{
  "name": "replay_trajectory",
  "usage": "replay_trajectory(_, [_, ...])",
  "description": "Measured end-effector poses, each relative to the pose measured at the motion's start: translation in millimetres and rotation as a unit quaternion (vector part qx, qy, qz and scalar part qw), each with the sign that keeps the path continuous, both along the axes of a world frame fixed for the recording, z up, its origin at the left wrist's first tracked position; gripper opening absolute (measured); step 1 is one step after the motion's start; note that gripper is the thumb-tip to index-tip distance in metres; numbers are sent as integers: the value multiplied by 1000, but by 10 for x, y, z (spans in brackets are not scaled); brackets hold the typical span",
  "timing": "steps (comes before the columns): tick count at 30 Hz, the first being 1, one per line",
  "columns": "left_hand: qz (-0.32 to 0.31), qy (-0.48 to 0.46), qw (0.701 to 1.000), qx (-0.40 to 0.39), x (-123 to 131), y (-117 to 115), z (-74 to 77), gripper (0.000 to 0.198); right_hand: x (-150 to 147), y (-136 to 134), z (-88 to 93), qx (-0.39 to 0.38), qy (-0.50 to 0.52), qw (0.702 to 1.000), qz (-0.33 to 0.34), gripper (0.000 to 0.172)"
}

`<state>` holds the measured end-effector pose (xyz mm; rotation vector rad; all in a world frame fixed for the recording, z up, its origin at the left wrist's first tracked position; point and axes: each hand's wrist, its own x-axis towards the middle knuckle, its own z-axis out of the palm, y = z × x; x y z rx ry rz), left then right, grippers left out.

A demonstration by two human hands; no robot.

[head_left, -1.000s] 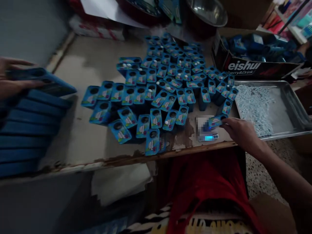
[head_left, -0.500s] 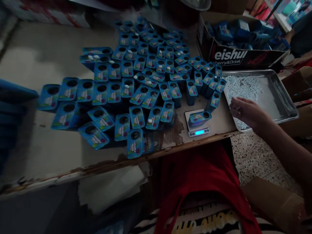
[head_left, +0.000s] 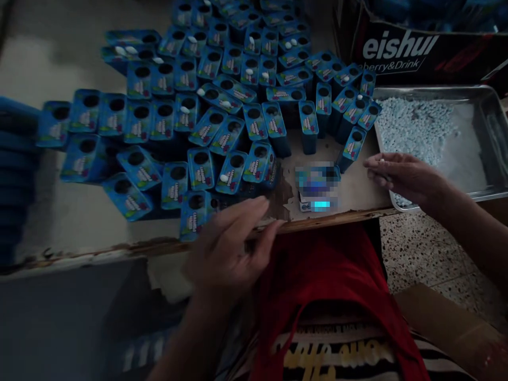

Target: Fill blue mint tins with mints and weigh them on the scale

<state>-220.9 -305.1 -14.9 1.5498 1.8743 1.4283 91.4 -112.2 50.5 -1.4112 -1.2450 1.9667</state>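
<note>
Blue containers [head_left: 138, 119] crowd the surface [head_left: 71, 211], visible openings uncapped; the metal tray [head_left: 472, 153] is partly bare. Left hand [head_left: 230, 246] has fingers spread, seemingly empty; right hand [head_left: 405, 174] pinches something pale. One blurred container [head_left: 317, 180] occupies the scale [head_left: 305, 207]; many pellets [head_left: 416, 127] remain trayed.

See small pale-blue pellets [head_left: 413, 124] spread across the left part of a metal tray [head_left: 470, 127]; see a blurred blue container [head_left: 317, 179] atop a lit digital scale [head_left: 305, 207].
</note>
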Motion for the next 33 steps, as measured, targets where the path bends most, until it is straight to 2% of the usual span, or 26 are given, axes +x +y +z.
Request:
replay_trajectory(3, [-13,19,999,37,177,173,-188,65,-282,66,199,63,6,993,99,15])
replay_trajectory(5, [-36,-55,998,21,272,323,-297,69,-442,115,272,75,10,989,128,11])
replay_trajectory(8, [-62,-130,989,-16,332,476,-393,72,-595,177,262,76,12,985,155,12])
replay_trajectory(14, [-85,-140,986,-18,324,577,-495,79,-614,213,179,112,-15,970,214,24])
replay_trajectory(20, [-98,-148,984,-27,395,701,-610,79,-561,180,324,157,-61,961,221,17])
replay_trajectory(25, [-98,-162,981,-27,387,694,-661,74,-634,164,333,189,-95,948,237,12])
replay_trajectory(29, [-97,-161,982,-35,373,646,-649,71,-715,177,336,247,-139,913,293,7])
replay_trajectory(33, [-98,-161,982,-26,379,651,-618,70,-760,172,375,336,-192,854,347,14])
